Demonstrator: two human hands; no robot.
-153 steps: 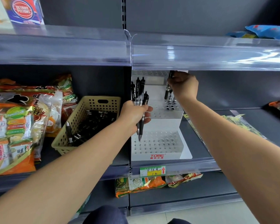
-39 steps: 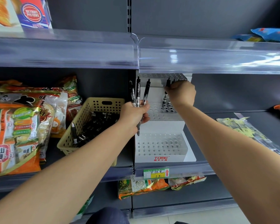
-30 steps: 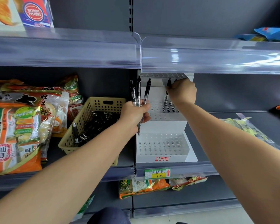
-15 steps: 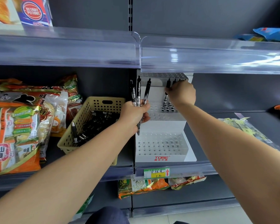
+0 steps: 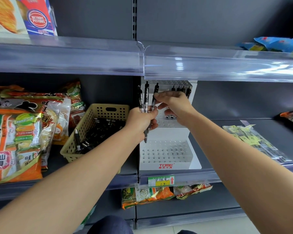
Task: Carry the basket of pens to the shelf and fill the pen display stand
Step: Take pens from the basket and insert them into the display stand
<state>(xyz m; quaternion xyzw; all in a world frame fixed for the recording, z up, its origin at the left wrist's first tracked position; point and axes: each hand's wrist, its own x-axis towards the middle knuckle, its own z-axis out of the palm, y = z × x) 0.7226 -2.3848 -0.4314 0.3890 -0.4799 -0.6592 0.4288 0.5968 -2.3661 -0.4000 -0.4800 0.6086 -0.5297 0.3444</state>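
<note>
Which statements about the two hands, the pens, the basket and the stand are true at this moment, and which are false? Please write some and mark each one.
1. The left hand grips a bundle of black pens upright. True.
2. The basket stands to the right of the stand. False: the basket stands to the left of the pen display stand.
3. The right hand pinches the rightmost pen of that bundle. True.
4. The bottom step of the stand is full of pens. False: the lowest tier shows only empty holes.
5. Loose pens lie in the basket. True.
</note>
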